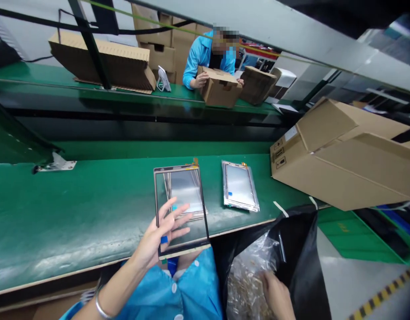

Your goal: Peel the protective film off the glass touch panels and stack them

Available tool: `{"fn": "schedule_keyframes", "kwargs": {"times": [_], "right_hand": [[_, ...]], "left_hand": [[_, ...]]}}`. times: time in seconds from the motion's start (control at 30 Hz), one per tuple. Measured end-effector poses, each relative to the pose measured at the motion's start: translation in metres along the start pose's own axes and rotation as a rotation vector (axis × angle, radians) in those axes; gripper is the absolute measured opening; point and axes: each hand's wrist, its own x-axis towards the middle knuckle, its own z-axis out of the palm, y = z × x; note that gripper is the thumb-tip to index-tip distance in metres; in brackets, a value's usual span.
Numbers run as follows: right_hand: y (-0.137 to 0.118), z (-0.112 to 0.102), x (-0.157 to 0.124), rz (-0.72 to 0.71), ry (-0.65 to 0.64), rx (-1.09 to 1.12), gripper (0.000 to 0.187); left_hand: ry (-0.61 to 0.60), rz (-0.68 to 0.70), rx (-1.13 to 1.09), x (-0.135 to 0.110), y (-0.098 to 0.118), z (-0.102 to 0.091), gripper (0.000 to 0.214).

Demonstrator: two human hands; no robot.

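Note:
My left hand (168, 222) holds a clear touch-screen panel (197, 233) with a dark frame, tilted above the bench's front edge. Its fingers are spread against the glass, and a blue tab sits near the lower left corner. Through the glass I see a stack of similar panels (188, 184) on the bench. To the right lies another stack of panels (240, 184) in clear wrapping. Low on the right, my right hand (278, 293) reaches into a black bag (303, 249), touching crumpled clear plastic (249, 266). Its fingertips are blurred and partly hidden.
The green bench (74, 209) runs across the view. An open cardboard box (338, 164) stands at its right end. Behind a divider, a co-worker in blue (198, 53) holds a carton (221, 89). A metal post foot (58, 164) is fixed at left.

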Motion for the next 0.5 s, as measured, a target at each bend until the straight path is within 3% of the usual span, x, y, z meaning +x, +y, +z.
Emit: {"fn": "schedule_keyframes", "kwargs": {"times": [0.17,0.27,0.37,0.5], "right_hand": [[-0.115,0.008,0.026,-0.149,-0.069,0.482,0.020],[-0.164,0.010,0.031,-0.291,-0.073,0.594,0.008],[-0.179,0.014,0.029,-0.340,-0.078,0.597,0.009],[-0.174,0.016,0.029,-0.307,-0.083,0.602,0.008]], "left_hand": [[0.060,0.110,0.041,-0.003,-0.005,0.015,0.044],[0.070,0.150,0.057,-0.009,-0.007,0.018,0.044],[0.062,0.178,0.069,-0.014,-0.007,0.019,0.044],[0.050,0.203,0.092,-0.016,-0.007,0.021,0.041]]}}
